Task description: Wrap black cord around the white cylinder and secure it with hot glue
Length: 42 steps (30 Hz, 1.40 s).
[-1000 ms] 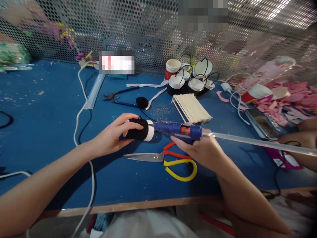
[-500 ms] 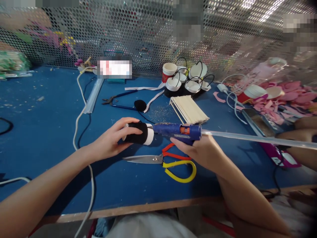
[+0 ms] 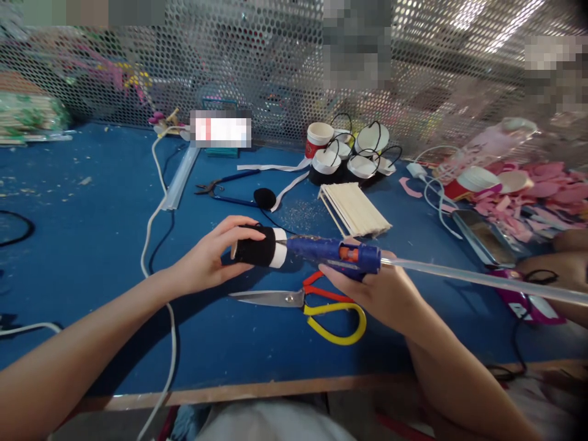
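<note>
My left hand [image 3: 215, 251] is wrapped round a small paper cup [image 3: 258, 247] that lies on its side, with a black covering and a bare white band. In my right hand [image 3: 372, 285] is a blue hot glue gun [image 3: 333, 252], with a long clear glue stick [image 3: 473, 278] sticking out of its back. The gun's nozzle meets the cup at the white band. Below my hands lie open scissors [image 3: 294, 300] with one red and one yellow handle. A black round piece [image 3: 265, 198] rests just beyond the cup, by blue-handled pliers [image 3: 229, 187].
Several white-rimmed cups with black loops [image 3: 362, 165] stand at the back, behind a stack of pale sticks [image 3: 356, 208]. Pink scraps [image 3: 528, 190] and a phone [image 3: 484, 237] lie at right, near another person's arm [image 3: 560, 263]. A white cable [image 3: 147, 245] crosses the table [image 3: 105, 202].
The view has shifted slightly. The glue gun's back end has dropped a little and the nozzle has moved down across the cup's white band. Both hands keep their hold.
</note>
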Motion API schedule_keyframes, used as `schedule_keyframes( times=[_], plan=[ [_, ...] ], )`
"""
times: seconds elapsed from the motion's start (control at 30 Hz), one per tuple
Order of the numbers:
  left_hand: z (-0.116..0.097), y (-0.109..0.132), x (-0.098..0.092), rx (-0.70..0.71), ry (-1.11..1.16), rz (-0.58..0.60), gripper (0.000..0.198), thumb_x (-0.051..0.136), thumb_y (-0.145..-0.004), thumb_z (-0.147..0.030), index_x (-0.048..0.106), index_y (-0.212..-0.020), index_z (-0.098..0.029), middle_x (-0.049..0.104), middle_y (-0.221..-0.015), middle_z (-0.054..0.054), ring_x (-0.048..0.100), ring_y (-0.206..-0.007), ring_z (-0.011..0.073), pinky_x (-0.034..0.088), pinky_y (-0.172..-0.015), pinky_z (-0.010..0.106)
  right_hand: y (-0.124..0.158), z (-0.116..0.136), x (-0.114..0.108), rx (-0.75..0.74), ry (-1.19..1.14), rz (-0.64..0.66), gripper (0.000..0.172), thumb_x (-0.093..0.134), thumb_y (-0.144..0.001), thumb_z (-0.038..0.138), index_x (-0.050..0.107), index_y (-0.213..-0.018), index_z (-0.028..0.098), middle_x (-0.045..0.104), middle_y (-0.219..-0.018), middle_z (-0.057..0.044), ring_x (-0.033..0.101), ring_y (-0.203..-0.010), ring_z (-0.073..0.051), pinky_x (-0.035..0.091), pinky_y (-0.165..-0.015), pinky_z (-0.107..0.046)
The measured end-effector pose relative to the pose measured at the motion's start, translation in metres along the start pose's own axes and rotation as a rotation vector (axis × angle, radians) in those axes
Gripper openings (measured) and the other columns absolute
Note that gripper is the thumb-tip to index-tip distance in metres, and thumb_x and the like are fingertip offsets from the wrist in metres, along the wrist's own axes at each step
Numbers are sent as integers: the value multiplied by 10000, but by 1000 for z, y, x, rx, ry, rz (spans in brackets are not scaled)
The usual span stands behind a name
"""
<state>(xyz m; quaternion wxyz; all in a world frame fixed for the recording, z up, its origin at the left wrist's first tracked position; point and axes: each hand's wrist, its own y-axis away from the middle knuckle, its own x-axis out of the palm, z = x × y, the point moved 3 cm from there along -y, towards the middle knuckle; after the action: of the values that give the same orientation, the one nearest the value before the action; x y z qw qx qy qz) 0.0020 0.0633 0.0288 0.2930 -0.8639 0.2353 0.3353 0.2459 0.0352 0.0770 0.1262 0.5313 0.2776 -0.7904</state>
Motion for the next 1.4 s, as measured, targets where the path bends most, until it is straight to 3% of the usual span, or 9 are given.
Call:
schedule_keyframes(
  times=[0.17,0.3,0.47,0.73,0.83,1.07,1.2,1.4],
  plan=[
    [1,-1,1,-85,103,-62,439,640,-757,-233,476,-1163,-203,458,-1192,99,476,-1120,215,445,-923,345,3,1,3,132,-224,29,196,482,-806,340,638,-794,222,594,-582,3,503,-469,-118,438,-456,-230],
    [3,0,2,-203,217,-90,454,657,-735,-259,484,-1152,-209,469,-1154,81,528,-1019,192,501,-807,292,4,-1,5,145,-255,68,186,492,-800,350,629,-795,224,603,-609,-2,499,-475,-116,427,-461,-230],
    [5,0,4,-329,353,-109,494,691,-694,-292,484,-1133,-203,534,-1102,63,581,-880,166,507,-772,296,5,1,5,145,-290,99,207,473,-815,366,618,-821,218,616,-649,-14,527,-529,-130,440,-507,-245],
    [5,1,4,-435,462,-104,506,706,-674,-305,477,-1113,-201,588,-968,31,602,-760,146,515,-705,283,11,-6,13,219,-330,142,173,554,-787,387,544,-797,215,600,-670,17,537,-558,-117,418,-518,-236],
    [5,1,5,-399,454,-104,502,700,-683,-299,469,-1119,-203,575,-995,40,601,-800,155,517,-731,299,9,-5,10,215,-319,124,148,543,-792,354,537,-757,211,584,-632,19,521,-530,-113,409,-501,-236],
    [-1,0,2,-161,199,-113,445,663,-732,-240,491,-1141,-211,463,-1144,82,501,-1047,190,496,-802,279,4,0,1,222,-322,71,156,520,-782,337,612,-806,213,619,-634,-10,550,-506,-129,450,-495,-247],
    [-3,1,1,-82,90,-115,443,659,-740,-239,490,-1149,-210,455,-1178,95,482,-1098,208,447,-905,338,1,1,-1,247,-272,29,172,523,-771,335,634,-771,205,613,-598,-15,547,-485,-129,457,-491,-245],
    [-7,2,1,5,-23,-77,425,626,-768,-230,474,-1165,-222,459,-1200,102,439,-1159,234,399,-968,383,-2,-2,-1,144,-126,31,226,494,-775,363,677,-802,234,620,-576,-30,597,-564,-178,456,-517,-277]
  ],
)
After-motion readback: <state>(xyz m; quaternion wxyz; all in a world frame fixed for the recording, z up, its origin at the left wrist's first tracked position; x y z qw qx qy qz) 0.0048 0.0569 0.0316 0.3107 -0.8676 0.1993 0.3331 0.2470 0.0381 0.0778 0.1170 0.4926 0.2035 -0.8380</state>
